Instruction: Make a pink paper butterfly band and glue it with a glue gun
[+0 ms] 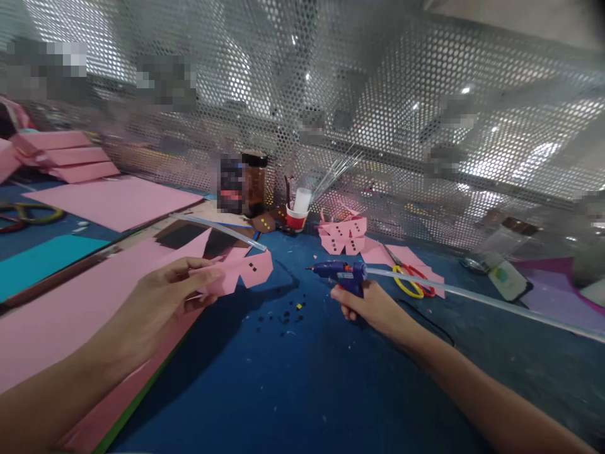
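Note:
Pinched in my left hand (189, 287) is a pink paper butterfly (253, 270) with small black squares on its wing. My right hand (357, 302) grips a blue glue gun (338, 272), its nozzle pointing left toward the paper with a gap between. A long clear glue stick (472, 296) runs out of the gun's back to the right edge. Small black bits (286, 315) and one yellow square (299, 306) lie on the blue table between my hands. More pink butterflies (348, 236) with black squares rest beyond the gun.
Scissors with yellow and red handles (410, 280) lie on pink paper right of the gun. A red and white cup (297, 219) and a brown jar (255, 183) stand by the perforated metal screen (293, 82). Pink sheets (118, 198) cover the left side.

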Available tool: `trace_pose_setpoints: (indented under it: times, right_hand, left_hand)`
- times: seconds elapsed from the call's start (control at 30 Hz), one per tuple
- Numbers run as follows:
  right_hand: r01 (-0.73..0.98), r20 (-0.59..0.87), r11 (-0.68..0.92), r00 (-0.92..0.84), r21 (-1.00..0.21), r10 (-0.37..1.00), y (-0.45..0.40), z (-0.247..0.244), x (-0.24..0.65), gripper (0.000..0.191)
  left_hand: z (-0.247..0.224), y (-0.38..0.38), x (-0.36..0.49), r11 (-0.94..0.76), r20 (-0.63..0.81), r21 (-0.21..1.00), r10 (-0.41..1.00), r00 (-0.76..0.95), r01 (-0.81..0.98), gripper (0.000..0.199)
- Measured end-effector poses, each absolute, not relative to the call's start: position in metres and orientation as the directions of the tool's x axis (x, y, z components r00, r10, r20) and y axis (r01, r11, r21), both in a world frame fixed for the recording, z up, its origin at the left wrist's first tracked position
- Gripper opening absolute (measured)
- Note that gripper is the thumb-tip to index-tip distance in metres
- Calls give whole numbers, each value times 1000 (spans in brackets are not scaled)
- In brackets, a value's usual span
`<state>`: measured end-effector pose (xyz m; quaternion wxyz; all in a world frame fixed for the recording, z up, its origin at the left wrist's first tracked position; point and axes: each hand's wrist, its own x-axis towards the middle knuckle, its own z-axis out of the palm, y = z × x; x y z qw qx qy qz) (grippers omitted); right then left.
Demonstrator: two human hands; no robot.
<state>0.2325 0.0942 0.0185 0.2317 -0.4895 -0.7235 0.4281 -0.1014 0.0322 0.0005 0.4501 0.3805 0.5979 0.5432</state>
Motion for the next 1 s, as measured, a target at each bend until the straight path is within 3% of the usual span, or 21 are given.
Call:
trace_pose_setpoints:
  times: [0.27, 0.5, 1.0]
  right_hand:
    - [404, 27, 221, -434, -887, 901, 45, 40, 231, 29]
    - [327, 55, 179, -356, -928, 933, -16, 41, 239, 32]
    - [442, 24, 98, -170, -892, 985, -38, -8, 254, 43]
  left_hand:
    - [15, 22, -81, 18, -37, 997, 968, -248, -77, 27]
    - [23, 5, -49, -21, 20, 1000, 990, -137, -6, 27]
    - [21, -1, -16, -13, 11, 1000, 996, -92, -17, 28]
